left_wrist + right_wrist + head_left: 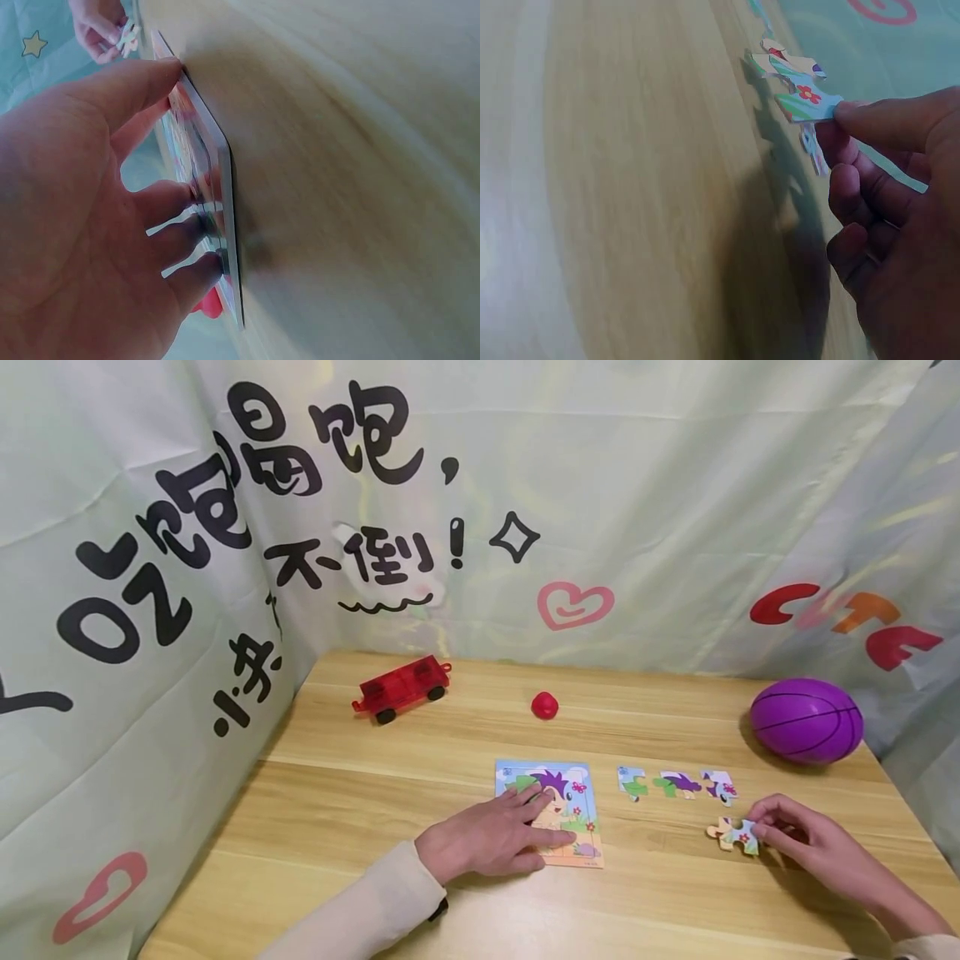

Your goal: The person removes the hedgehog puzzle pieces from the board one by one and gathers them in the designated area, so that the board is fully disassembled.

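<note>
My left hand (498,837) rests with spread fingers on a square picture board (588,793) showing a purple-haired cartoon figure. In the left wrist view, the fingertips (191,191) press on the board's face and the thumb touches near its edge. My right hand (813,843) pinches a jigsaw piece (744,837) with a red flower, between thumb and forefinger. A peach-coloured jigsaw piece (723,832) overlaps its left side, and the right wrist view shows both raised above the table. Behind them lie a green-and-blue piece (632,782), a purple-and-green piece (678,783) and a blue piece (720,783).
A red toy wagon (405,687) stands at the back left of the wooden table (337,810). A small red object (545,705) lies behind the board. At the back right sits a purple ball (807,721). Printed curtains (660,510) hang around the back and sides.
</note>
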`<control>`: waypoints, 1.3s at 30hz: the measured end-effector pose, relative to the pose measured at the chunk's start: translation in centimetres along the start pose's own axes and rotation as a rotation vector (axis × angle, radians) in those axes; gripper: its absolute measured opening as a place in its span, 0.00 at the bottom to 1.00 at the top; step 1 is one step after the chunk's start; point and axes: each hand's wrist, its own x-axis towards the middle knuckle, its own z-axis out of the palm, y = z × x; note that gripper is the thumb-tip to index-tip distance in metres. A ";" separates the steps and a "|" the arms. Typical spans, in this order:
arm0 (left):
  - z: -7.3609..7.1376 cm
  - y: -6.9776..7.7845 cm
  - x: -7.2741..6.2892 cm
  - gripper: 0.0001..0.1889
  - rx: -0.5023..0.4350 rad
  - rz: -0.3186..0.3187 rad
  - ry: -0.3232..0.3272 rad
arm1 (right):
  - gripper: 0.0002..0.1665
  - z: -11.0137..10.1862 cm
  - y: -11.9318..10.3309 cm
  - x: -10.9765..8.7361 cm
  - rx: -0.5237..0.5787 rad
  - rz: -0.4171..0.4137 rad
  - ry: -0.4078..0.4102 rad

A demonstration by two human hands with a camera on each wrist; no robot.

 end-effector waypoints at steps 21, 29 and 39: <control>0.2 -0.1 0.2 0.27 0.004 0.004 0.006 | 0.08 0.4 0.2 0.6 -0.276 0.132 0.048; 0.2 -0.2 0.1 0.27 0.003 0.010 0.012 | 0.08 0.6 0.2 0.8 -0.304 0.142 0.052; 0.1 -0.2 0.1 0.27 -0.009 0.009 0.006 | 0.08 0.5 0.1 0.9 -0.307 0.121 0.062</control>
